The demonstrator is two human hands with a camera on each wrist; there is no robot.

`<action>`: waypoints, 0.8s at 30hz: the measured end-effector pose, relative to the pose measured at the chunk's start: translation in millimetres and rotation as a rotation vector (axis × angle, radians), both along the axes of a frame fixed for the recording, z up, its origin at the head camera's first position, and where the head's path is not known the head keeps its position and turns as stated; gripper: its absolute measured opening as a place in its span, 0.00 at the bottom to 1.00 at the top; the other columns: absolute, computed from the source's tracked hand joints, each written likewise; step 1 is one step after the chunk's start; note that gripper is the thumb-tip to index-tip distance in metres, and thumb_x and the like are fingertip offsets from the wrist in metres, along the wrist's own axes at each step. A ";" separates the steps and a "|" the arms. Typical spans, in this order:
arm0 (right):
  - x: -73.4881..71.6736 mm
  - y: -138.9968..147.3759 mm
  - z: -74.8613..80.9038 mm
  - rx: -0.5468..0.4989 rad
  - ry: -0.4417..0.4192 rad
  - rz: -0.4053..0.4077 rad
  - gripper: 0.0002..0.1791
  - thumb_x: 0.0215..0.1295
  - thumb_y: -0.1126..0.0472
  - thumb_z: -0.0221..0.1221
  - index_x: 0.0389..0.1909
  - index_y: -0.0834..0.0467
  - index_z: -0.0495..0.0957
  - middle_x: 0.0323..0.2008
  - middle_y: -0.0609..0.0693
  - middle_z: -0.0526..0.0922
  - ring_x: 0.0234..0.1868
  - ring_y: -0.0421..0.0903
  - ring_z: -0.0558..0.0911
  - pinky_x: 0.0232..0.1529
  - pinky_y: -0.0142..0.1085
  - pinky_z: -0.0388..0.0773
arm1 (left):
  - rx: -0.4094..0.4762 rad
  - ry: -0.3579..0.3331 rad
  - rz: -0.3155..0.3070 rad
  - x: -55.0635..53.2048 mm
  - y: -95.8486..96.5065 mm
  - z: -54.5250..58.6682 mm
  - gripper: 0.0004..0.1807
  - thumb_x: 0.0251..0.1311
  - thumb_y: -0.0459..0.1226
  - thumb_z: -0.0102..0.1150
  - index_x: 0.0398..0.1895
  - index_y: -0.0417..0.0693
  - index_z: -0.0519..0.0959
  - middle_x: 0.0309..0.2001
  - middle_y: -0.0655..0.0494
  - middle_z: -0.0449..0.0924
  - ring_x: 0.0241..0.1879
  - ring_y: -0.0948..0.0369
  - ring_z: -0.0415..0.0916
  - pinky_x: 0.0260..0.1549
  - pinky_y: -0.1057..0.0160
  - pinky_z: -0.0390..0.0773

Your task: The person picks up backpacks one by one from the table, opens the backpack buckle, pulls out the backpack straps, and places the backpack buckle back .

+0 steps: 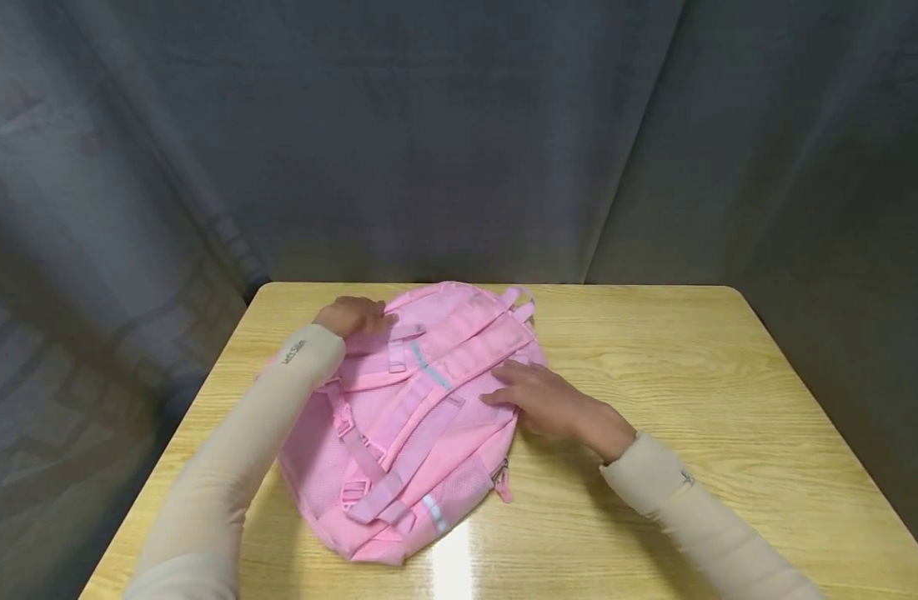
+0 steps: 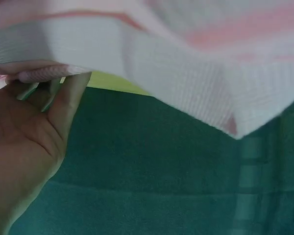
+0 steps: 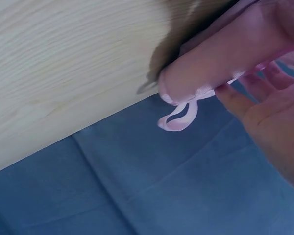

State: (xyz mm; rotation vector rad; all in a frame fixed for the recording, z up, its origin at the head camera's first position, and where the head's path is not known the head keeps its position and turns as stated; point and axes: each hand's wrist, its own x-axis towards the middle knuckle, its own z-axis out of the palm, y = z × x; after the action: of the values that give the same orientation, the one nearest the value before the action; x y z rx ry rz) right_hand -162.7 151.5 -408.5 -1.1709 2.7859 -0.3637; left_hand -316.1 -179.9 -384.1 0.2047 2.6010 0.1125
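Note:
A pink backpack [image 1: 474, 400] lies on the wooden table with its shoulder straps and buckles facing up. Its top, with a small loop handle [image 1: 524, 305], points to the back right. At the far left side, my left hand [image 1: 353, 315] grips the backpack's fabric. In the left wrist view, the fingers of that hand [image 2: 32, 125] meet a raised, pale pink mesh edge [image 2: 181, 88]. My right hand [image 1: 541, 400] rests on the backpack's right side, fingers spread over the fabric. From the right wrist, this hand [image 3: 272, 117] appears against the bag's side, partly cut off by the frame.
The wooden table [image 1: 654, 367] extends to the right of the backpack. Dark grey curtains [image 1: 428, 150] hang behind it and along both sides. A zipper pull [image 1: 502, 483] dangles from the backpack's near right side, beside a mesh pocket [image 1: 459, 492].

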 end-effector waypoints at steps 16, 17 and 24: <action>-1.3 34.0 -5.3 -0.061 0.123 -0.247 0.18 0.66 0.70 0.60 0.55 0.54 0.84 0.72 0.72 0.57 0.70 0.79 0.56 0.50 0.69 0.78 | -0.004 -0.093 -0.045 8.1 3.1 -8.3 0.51 0.66 0.70 0.36 0.80 0.46 0.43 0.79 0.41 0.43 0.78 0.43 0.40 0.75 0.37 0.48; -1.4 35.2 -5.3 -0.062 0.112 -0.269 0.18 0.66 0.70 0.60 0.55 0.54 0.83 0.72 0.73 0.57 0.69 0.79 0.57 0.50 0.70 0.77 | -0.004 -0.092 -0.051 8.8 3.7 -9.0 0.51 0.66 0.69 0.36 0.80 0.45 0.42 0.79 0.40 0.42 0.78 0.43 0.40 0.75 0.37 0.48; -6.6 43.9 -6.1 -0.081 0.064 -0.378 0.22 0.62 0.74 0.60 0.57 0.60 0.81 0.65 0.77 0.66 0.66 0.75 0.66 0.60 0.63 0.75 | 0.047 -0.084 -0.089 13.9 9.6 -14.2 0.53 0.67 0.67 0.41 0.80 0.41 0.42 0.78 0.36 0.47 0.66 0.42 0.67 0.64 0.44 0.73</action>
State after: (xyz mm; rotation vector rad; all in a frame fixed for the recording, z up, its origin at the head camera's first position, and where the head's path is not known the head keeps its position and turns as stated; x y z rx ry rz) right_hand -169.3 195.4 -414.6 -0.6700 3.0706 -0.4800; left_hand -302.2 -170.2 -398.3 0.3258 2.5026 0.1477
